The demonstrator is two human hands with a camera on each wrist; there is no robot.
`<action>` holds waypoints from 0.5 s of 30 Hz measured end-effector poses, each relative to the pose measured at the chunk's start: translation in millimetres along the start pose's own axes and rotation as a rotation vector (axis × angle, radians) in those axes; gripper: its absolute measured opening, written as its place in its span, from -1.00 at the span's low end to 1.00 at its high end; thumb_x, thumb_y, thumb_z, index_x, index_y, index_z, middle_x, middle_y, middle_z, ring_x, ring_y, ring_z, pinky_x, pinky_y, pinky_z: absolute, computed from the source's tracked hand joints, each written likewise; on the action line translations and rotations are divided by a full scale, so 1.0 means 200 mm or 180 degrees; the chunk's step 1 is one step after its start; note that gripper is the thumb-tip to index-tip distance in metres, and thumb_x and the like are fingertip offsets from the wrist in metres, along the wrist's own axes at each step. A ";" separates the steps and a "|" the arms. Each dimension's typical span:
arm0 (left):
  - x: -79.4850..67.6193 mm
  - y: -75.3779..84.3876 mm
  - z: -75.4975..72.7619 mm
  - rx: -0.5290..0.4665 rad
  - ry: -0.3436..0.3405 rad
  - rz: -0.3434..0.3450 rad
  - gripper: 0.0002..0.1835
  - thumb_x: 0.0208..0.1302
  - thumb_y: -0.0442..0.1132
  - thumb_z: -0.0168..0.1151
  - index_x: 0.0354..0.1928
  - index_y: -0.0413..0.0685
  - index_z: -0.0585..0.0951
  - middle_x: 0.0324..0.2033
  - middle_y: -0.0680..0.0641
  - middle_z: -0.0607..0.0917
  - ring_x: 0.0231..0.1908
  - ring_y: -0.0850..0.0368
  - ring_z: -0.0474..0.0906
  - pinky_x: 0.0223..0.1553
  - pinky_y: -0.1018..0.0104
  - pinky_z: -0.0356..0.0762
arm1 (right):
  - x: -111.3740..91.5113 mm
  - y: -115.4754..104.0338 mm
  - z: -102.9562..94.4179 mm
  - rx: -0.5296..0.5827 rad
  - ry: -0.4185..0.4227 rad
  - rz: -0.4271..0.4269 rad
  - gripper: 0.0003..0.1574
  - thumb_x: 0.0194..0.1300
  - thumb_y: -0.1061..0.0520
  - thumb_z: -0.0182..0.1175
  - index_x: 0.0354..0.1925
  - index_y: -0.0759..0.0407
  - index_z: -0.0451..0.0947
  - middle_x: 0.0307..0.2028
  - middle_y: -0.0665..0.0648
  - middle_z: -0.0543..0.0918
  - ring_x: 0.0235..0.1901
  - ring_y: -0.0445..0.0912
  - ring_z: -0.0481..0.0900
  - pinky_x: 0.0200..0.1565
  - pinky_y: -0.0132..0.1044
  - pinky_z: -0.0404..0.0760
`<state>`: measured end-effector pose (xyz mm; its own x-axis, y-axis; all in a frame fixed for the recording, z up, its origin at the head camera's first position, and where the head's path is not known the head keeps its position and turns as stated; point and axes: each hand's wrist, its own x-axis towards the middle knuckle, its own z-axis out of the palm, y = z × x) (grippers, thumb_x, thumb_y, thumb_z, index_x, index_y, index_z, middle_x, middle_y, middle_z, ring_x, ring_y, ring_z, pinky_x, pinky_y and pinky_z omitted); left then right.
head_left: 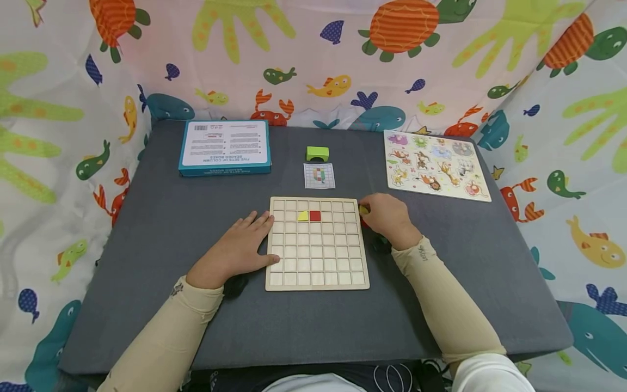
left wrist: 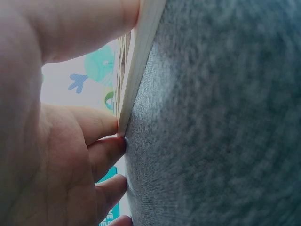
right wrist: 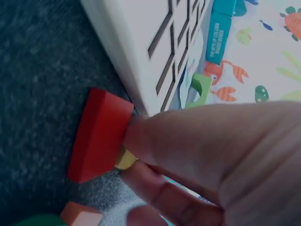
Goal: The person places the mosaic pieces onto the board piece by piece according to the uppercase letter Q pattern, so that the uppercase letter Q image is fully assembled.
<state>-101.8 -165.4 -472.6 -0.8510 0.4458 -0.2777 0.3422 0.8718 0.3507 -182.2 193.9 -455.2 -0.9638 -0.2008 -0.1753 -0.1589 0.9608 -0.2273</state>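
Note:
A wooden grid board (head_left: pixel 317 267) lies flat on the grey table. In one of its upper rows sit a yellow piece (head_left: pixel 303 216) and a red square (head_left: pixel 315 216), side by side. My left hand (head_left: pixel 235 250) rests along the board's left edge, fingers extended and thumb touching the rim. Just beyond the board's right edge, my right hand (head_left: pixel 389 218) pinches a small yellow block (right wrist: pixel 125 159) between thumb and finger, which hide most of it. Beside those fingertips a red block (right wrist: pixel 103 132) stands on the table, against or very near the board.
Behind the board are a pattern card (head_left: pixel 319 176) and a green arch block (head_left: pixel 317 153). A blue box (head_left: pixel 225 147) lies at the back left, an animal picture board (head_left: pixel 438 165) at the back right. Orange (right wrist: pixel 80 214) and green (right wrist: pixel 40 220) blocks lie near my right hand.

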 end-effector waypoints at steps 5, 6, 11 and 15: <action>0.00 -0.01 0.01 0.0012 -0.0023 0.0001 0.14 0.40 0.33 0.32 0.72 -0.15 0.02 0.68 -0.19 0.01 0.66 -0.28 -0.17 0.59 -0.24 -0.16 | -0.01 -0.02 -0.02 -0.0071 0.0123 0.0043 -0.62 0.34 0.04 0.35 0.08 0.08 0.83 -0.17 0.14 0.80 -0.33 0.04 0.66 -0.37 0.00 0.62; 0.00 -0.01 0.01 0.0017 -0.0025 0.0008 0.14 0.40 0.33 0.32 0.72 -0.16 0.02 0.68 -0.20 0.02 0.65 -0.28 -0.17 0.59 -0.24 -0.16 | -0.01 -0.04 -0.02 -0.0055 0.0149 0.0020 -0.61 0.32 0.03 0.37 0.07 0.08 0.83 -0.19 0.12 0.79 -0.34 0.02 0.66 -0.36 0.00 0.63; 0.00 -0.01 0.00 0.0011 -0.0034 -0.0006 0.14 0.40 0.31 0.34 0.72 -0.16 0.02 0.68 -0.19 0.01 0.65 -0.28 -0.16 0.59 -0.24 -0.15 | 0.01 -0.16 -0.02 -0.0008 0.0173 -0.0517 -0.63 0.29 -0.02 0.42 0.04 0.01 0.85 -0.17 0.03 0.78 -0.30 -0.08 0.67 -0.34 -0.06 0.67; 0.00 0.00 0.00 0.0028 -0.0016 -0.0021 0.14 0.40 0.33 0.33 0.72 -0.14 0.02 0.69 -0.17 0.01 0.66 -0.26 -0.17 0.59 -0.23 -0.16 | 0.04 -0.25 0.01 -0.0118 0.0025 -0.0845 -0.66 0.30 -0.03 0.41 0.02 -0.03 0.86 -0.15 0.00 0.80 -0.23 -0.11 0.70 -0.27 -0.07 0.71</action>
<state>-102.3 -166.3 -472.6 -0.8512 0.4409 -0.2847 0.3399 0.8765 0.3410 -181.8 143.4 -447.3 -0.8890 -0.4453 -0.1068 -0.4138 0.8811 -0.2290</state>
